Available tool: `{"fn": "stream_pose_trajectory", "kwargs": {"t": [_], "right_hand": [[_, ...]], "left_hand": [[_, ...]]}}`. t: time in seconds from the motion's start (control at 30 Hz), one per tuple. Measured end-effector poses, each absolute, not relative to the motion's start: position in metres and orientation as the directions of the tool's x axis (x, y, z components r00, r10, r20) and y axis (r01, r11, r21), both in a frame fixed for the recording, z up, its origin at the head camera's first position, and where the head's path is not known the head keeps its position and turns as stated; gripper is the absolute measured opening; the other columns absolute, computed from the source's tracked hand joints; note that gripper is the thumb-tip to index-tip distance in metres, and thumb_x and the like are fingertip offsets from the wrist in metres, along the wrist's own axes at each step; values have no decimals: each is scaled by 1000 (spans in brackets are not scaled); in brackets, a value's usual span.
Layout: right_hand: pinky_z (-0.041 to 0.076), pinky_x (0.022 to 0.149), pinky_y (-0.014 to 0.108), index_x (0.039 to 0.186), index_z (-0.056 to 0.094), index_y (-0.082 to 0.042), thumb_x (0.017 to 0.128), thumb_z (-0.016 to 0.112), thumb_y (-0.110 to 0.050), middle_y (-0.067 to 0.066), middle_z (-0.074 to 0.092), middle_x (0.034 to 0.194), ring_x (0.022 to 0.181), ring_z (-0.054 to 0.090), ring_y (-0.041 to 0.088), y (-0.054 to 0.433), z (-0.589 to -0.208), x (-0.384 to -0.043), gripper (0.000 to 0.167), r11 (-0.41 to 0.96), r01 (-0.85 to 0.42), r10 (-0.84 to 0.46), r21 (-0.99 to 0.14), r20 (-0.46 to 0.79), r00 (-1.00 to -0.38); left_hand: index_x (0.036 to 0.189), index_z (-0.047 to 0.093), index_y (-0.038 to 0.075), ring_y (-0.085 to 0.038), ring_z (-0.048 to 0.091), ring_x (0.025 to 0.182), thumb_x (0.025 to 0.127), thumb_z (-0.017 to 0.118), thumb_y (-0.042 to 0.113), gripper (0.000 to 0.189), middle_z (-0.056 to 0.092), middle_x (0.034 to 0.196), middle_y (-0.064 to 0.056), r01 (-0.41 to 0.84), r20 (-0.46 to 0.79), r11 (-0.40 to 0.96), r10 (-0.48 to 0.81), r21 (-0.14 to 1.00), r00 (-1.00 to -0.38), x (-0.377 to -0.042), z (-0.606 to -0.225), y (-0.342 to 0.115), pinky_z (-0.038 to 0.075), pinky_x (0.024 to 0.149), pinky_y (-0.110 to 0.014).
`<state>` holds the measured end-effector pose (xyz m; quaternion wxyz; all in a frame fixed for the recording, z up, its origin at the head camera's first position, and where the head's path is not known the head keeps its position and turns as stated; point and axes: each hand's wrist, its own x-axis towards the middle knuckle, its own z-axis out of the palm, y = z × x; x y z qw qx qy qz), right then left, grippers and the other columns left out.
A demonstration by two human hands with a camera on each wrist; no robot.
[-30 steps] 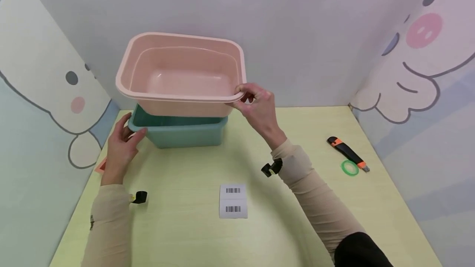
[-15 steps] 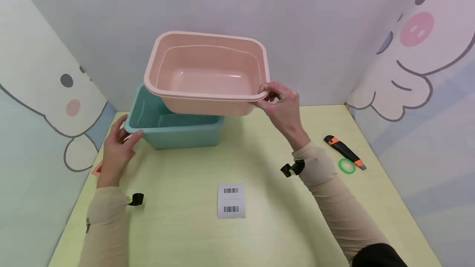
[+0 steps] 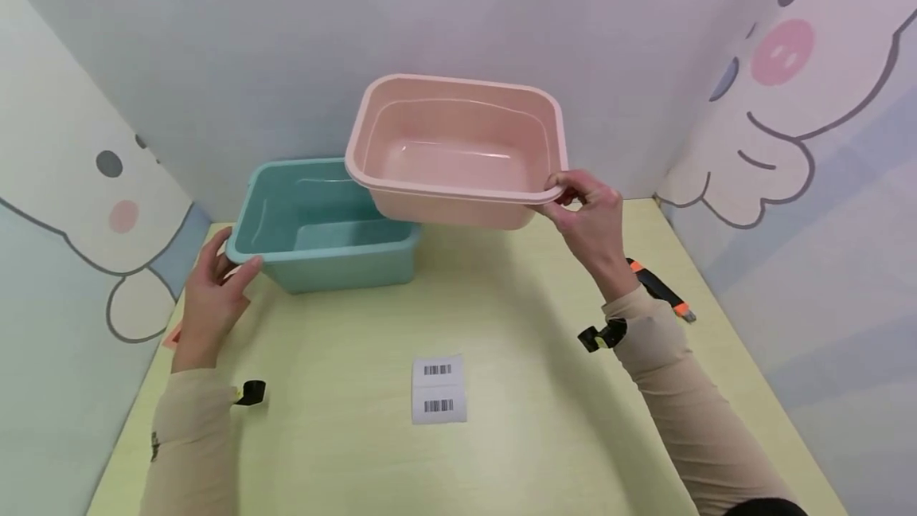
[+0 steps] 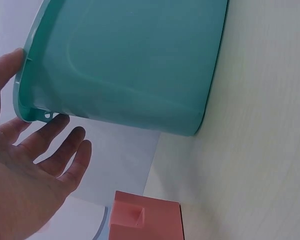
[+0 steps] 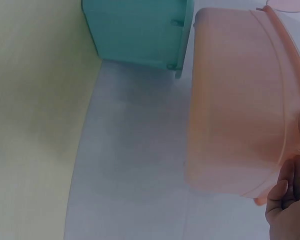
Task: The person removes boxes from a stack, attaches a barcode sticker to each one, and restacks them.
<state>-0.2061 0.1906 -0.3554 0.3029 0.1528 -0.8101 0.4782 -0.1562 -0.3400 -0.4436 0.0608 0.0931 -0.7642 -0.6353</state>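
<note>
A pink plastic basin (image 3: 458, 150) hangs in the air, its near side lower so the inside shows. My right hand (image 3: 589, 221) pinches the rim at its near right corner, thumb over the top and fingers beneath. Behind its left end stands a teal basin (image 3: 344, 265), upright on the table, its right side partly hidden by the pink one. My left hand (image 3: 212, 301) holds the teal basin's front left corner. In the left wrist view the thumb (image 4: 12, 62) lies on the rim and the other fingers reach round the corner below it.
A white sheet with two barcodes (image 3: 438, 388) lies mid-table. On the right, a black and orange utility knife (image 3: 659, 287) shows partly behind the right wrist. An orange-red box-like object (image 4: 147, 217) sits by the left wall. Walls close in the table's back and sides.
The pink basin has moved right with my right hand, from over the teal basin to mostly beside it, uncovering the teal inside. The right arm now hides the green tape ring.
</note>
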Motion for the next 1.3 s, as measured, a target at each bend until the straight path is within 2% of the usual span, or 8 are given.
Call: {"fn": "stream_pose_trajectory", "kwargs": {"t": [0.33, 0.53, 0.73, 0.93, 1.17, 1.3], "right_hand": [[46, 71, 17, 96, 74, 4, 80, 91, 0, 6, 69, 92, 78, 57, 9, 214, -362, -203, 23, 474, -477, 104, -740, 585, -805], [47, 72, 16, 95, 70, 8, 80, 86, 12, 10, 68, 90, 77, 56, 3, 225, -364, -200, 22, 461, -475, 106, -749, 578, -809], [49, 79, 13, 99, 65, 12, 86, 79, 14, 11, 66, 97, 83, 59, 0, 234, -363, -191, 19, 465, -446, 60, -764, 530, -846], [50, 77, 12, 103, 64, 9, 89, 78, 11, 18, 64, 102, 85, 59, 4, 256, -390, -208, 20, 497, -419, 24, -760, 495, -869], [49, 74, 11, 107, 66, 6, 90, 82, 3, 5, 63, 101, 88, 60, 5, 271, -411, -215, 24, 514, -375, 14, -772, 444, -896], [50, 74, 12, 104, 67, 2, 89, 83, 1, 6, 65, 102, 88, 61, 4, 277, -419, -217, 22, 509, -354, 30, -785, 427, -904]], "left_hand": [[163, 38, 38, -5, 57, 106, 99, 76, 29, 74, 56, 140, 3, -102, -65, 148, -234, 984, -970, -149, -439, -350, 52, 62, -18], [163, 37, 41, -4, 55, 109, 100, 75, 31, 75, 52, 149, 0, -129, -82, 179, -252, 975, -964, -147, -438, -353, 53, 65, -17], [163, 36, 42, -3, 55, 111, 100, 74, 32, 74, 52, 153, 1, -126, -69, 217, -250, 968, -966, -147, -437, -355, 53, 67, -16], [163, 35, 42, -4, 54, 112, 101, 73, 33, 74, 53, 152, 2, -126, -65, 237, -248, 963, -967, -149, -437, -356, 53, 69, -15], [163, 35, 42, -5, 53, 114, 101, 73, 34, 73, 52, 155, 0, -136, -72, 244, -255, 960, -964, -148, -437, -354, 52, 70, -14], [163, 34, 44, -6, 52, 116, 101, 73, 35, 74, 49, 159, -1, -147, -84, 239, -255, 960, -963, -148, -437, -354, 52, 69, -14]]}}
